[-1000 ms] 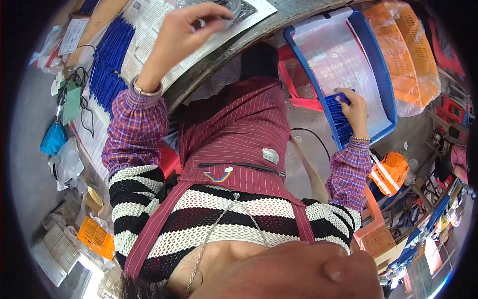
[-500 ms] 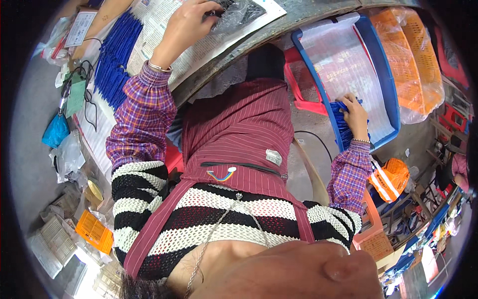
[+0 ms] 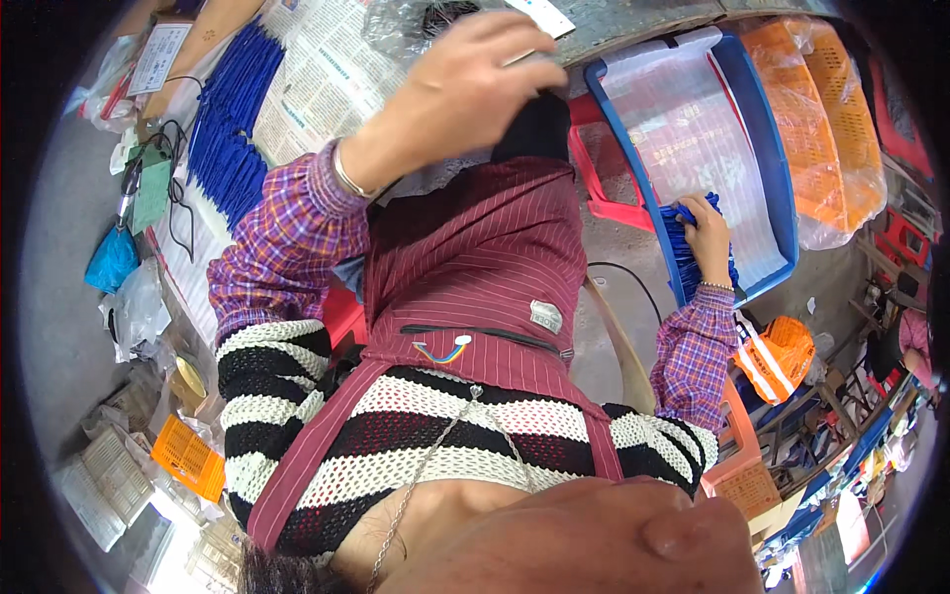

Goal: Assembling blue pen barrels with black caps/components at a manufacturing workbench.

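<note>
My left hand (image 3: 465,94) hangs over the front edge of the worktable (image 3: 618,18), its fingers bent and smeared by motion. Whether anything is in them cannot be made out. Just beyond it lies a clear plastic bag (image 3: 391,25) with thin dark pieces (image 3: 447,14) on newspaper (image 3: 327,69). Inside the blue crate (image 3: 787,213) at my right, my right hand (image 3: 707,243) is closed on slender blue strips (image 3: 685,259), which look like fabric; its fingertips are partly hidden among them. A long row of similar blue strips (image 3: 233,119) lies on the table at the left.
Orange plastic baskets (image 3: 807,119) wrapped in clear film stand beyond the crate. A red stool (image 3: 614,168) sits between the crate and my apron. An orange bag (image 3: 777,356) is near my right elbow. Dark cords (image 3: 183,198) and a blue plastic bag (image 3: 111,259) are at the left.
My left hand has left the dark pieces and plastic bag, moving right and toward me past the table edge. My right hand stays in the crate at the blue strips, almost unmoved.
</note>
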`<act>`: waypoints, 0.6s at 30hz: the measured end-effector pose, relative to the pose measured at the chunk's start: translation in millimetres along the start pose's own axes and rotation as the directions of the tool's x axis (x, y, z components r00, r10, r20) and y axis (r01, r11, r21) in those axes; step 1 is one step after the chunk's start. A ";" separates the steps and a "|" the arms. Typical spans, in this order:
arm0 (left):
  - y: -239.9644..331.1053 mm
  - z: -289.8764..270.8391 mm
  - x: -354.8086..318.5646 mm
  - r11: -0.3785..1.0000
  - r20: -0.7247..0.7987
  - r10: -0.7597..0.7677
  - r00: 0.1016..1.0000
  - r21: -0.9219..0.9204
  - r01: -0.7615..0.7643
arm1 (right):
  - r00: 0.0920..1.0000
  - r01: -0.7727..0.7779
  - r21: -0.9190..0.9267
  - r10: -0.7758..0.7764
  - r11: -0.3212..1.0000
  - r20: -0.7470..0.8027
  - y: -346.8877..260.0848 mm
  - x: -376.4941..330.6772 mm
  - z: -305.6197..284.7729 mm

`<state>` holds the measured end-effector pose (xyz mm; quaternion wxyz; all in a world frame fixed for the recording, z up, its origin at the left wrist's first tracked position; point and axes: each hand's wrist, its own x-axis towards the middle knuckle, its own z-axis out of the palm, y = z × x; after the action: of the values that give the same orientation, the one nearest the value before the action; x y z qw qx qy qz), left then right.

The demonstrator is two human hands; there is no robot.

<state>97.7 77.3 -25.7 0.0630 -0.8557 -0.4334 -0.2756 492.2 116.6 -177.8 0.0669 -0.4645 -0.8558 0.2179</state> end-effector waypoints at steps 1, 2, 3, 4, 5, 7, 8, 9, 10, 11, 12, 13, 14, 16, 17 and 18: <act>10.4 4.5 5.7 0.995 0.097 0.013 0.995 -0.096 -0.004 | 1.000 -0.011 0.008 0.011 1.000 -0.006 -0.5 -0.5 -0.3; 19.9 10.2 12.0 0.982 0.190 0.038 0.981 -0.191 -0.001 | 1.000 -0.021 0.007 0.021 1.000 -0.009 -0.4 -0.1 -0.6; 29.1 23.9 19.6 0.965 0.295 0.089 0.951 -0.262 -0.009 | 1.000 -0.029 0.001 0.029 1.000 0.002 1.6 -3.7 -1.9; 37.4 40.5 21.2 0.946 0.369 0.121 0.921 -0.323 0.006 | 1.000 -0.022 0.002 0.022 1.000 0.011 1.3 -1.3 -2.1; 47.3 60.4 23.3 0.943 0.410 0.148 0.900 -0.333 -0.004 | 0.999 -0.041 -0.013 0.041 0.999 0.032 0.7 0.1 -1.4; 64.4 102.8 23.5 0.938 0.409 0.184 0.894 -0.345 -0.035 | 1.000 -0.025 0.036 0.025 0.999 -0.001 11.4 -4.1 5.6; 70.6 123.5 22.1 0.936 0.394 0.197 0.898 -0.349 -0.052 | 0.998 0.000 0.089 0.005 0.996 -0.058 9.6 -6.9 2.4; 74.2 142.5 21.8 0.946 0.364 0.198 0.910 -0.313 -0.080 | 0.997 -0.008 0.137 0.018 0.991 -0.075 8.2 -9.4 -4.2; 73.9 153.9 21.9 0.940 0.368 0.222 0.903 -0.327 -0.098 | 0.995 -0.007 0.188 0.025 0.982 -0.094 7.2 -9.8 -13.1; 73.7 166.3 21.7 0.957 0.428 0.215 0.877 -0.273 -0.101 | 0.992 -0.010 0.290 0.045 0.957 -0.114 7.2 -14.9 -25.0; 75.7 180.8 21.5 0.968 0.480 0.207 0.852 -0.226 -0.108 | 0.984 -0.031 0.291 0.080 0.956 -0.160 7.4 -25.7 -42.6; 71.1 193.4 15.0 0.973 0.453 0.200 0.869 -0.195 -0.123 | 0.974 -0.030 0.302 0.095 0.953 -0.205 4.0 -32.6 -58.8; 65.3 200.9 10.7 0.973 0.461 0.201 0.864 -0.193 -0.124 | 0.935 -0.122 0.315 0.215 0.941 -0.281 -1.7 -44.8 -73.4; 54.1 205.1 5.9 0.979 0.395 0.186 0.899 -0.155 -0.134 | 0.752 -0.341 0.458 0.531 0.821 -0.391 19.8 -79.1 -81.2; 52.5 196.0 6.1 0.979 0.470 0.181 0.864 -0.167 -0.114 | 0.655 -0.366 0.533 0.618 0.763 -0.435 41.5 -106.8 -70.0; 52.8 194.9 7.2 0.979 0.469 0.183 0.864 -0.165 -0.118 | 0.551 -0.373 0.597 0.687 0.710 -0.473 75.4 -137.8 -53.1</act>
<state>223.4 117.4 -178.7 -0.0817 -0.9308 -0.3482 -0.0760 643.9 55.3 -150.9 0.3973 -0.7254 -0.5136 0.2283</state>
